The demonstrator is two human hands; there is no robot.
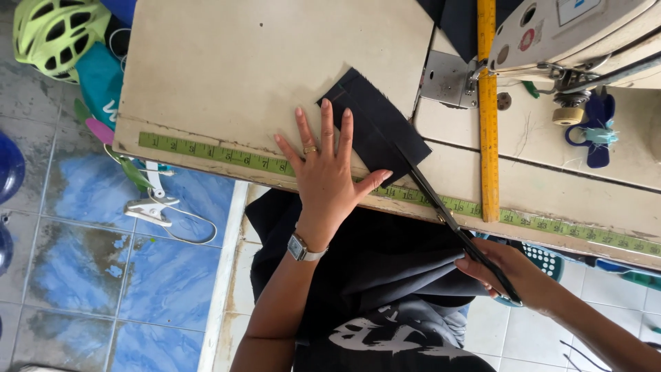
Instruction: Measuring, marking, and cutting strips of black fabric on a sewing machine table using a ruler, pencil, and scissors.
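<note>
Bare table (241, 62) open to the left of dark fabric (375, 124); blocked on the right by upright yellow ruler (487, 124) and sewing machine (585, 34).

Labels: one pale rectangular label (577, 8) on the sewing machine's (585, 34) head, top right. One small round red sticker (527, 38) just left of it. Packages, signs, screens: none.

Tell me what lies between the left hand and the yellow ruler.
In the head view, the dark fabric piece and scissors lie between left hand and yellow ruler.
</note>
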